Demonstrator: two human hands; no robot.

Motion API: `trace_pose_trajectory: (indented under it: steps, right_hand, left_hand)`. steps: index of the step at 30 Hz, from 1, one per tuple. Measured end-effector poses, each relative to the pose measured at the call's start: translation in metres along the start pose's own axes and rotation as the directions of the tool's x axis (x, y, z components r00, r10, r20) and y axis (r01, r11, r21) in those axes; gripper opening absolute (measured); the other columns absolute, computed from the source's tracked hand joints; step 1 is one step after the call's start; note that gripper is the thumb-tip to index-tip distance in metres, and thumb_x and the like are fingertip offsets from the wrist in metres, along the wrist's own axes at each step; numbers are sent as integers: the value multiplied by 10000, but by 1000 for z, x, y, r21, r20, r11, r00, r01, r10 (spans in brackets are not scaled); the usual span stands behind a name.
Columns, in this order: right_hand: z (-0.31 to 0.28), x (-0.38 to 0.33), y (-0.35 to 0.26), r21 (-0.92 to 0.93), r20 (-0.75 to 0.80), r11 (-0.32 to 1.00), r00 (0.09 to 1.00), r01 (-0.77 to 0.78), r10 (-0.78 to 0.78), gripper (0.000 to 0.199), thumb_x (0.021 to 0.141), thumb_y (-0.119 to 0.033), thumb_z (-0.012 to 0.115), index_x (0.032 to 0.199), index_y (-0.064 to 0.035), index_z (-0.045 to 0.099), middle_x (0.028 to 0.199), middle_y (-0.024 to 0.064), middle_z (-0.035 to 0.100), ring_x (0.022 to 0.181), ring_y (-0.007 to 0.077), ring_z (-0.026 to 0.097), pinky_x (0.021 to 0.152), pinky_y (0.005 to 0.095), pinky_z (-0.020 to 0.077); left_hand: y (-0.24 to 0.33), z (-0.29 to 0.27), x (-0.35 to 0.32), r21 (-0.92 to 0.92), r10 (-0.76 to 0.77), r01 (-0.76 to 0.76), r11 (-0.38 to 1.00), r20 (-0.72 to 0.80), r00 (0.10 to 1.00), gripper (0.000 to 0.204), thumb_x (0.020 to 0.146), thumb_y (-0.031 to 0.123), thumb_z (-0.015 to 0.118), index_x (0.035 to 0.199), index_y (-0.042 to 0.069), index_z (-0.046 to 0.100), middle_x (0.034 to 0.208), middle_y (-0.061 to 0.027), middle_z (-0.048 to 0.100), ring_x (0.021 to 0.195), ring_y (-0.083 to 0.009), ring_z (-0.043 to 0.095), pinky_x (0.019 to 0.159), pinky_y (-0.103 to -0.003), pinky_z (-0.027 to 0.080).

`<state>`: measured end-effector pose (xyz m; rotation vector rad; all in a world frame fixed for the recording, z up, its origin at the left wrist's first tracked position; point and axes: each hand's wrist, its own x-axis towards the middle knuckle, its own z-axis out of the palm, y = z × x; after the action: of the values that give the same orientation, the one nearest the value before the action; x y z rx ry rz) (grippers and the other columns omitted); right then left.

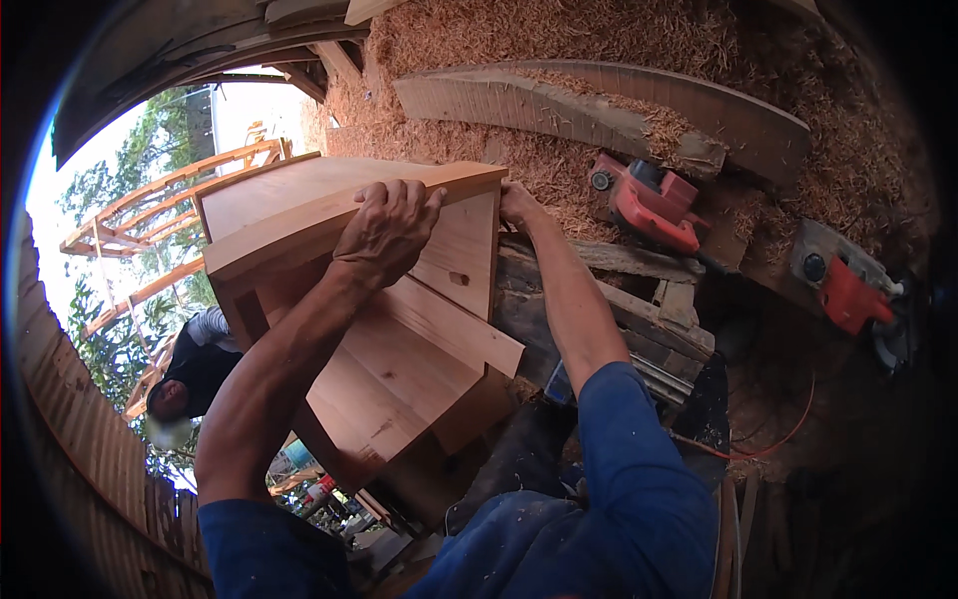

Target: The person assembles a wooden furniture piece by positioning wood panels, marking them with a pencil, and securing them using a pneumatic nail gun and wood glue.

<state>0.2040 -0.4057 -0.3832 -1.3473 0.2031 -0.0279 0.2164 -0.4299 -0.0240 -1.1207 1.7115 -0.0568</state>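
Shaving-strewn floor, corrugated wall, daylit trees

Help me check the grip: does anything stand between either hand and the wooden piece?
Nothing visible does: the left hand curls directly over the wooden piece; the right hand is at its corner, fingertips hidden.

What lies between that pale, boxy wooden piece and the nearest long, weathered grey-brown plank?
In the head view, reddish-brown wood shavings cover the stretch between the wooden piece and that plank.
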Motion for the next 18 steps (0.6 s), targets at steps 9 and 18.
trace_pose_trajectory:
  steps: [9,18]
  right_hand:
    - [11,26,30,-25,-152,994,983,102,-105,286,947,-234,594,1157,-106,741,1138,93,759,1058,155,696,933,321,526]
    - [2,12,3,126,-116,990,990,-66,80,323,935,-205,592,1223,-135,722,1158,87,750,1074,167,700,940,339,537]
  left_hand:
    - [-1,1,4,0,3,-3,1000,15,1000,452,968,204,501,1400,102,588,992,-105,592,877,-259,591,774,-435,491]
    - [0,4,3,8,-5,5,1000,7,1000,453,970,208,505,1406,111,580,966,-100,587,879,-259,590,772,-439,500]
